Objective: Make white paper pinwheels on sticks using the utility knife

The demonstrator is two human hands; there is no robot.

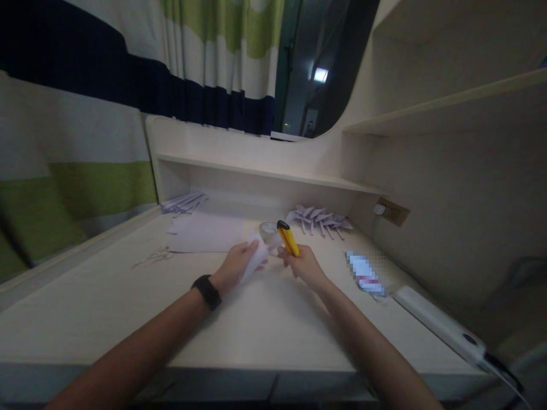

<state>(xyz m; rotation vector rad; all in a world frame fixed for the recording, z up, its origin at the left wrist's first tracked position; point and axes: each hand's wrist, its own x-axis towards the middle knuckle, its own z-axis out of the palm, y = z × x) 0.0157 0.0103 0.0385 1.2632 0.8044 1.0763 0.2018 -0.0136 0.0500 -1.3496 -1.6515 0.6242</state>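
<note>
Your left hand [234,266] grips a piece of folded white paper [255,261] over the middle of the desk [273,333], and your right hand [306,265] is closed around a yellow utility knife [290,240] (whether its blade is out, I can't tell), so a slip with the two this near could tear the paper or nick you. Squeezing too hard might crease the folds, and a careless forward reach could knock the tape roll [268,227] toward the paper pinwheels [318,216].

White paper [255,261] slants rightward — a black-ended yellow cutter [289,240] beside it leans left.
</note>
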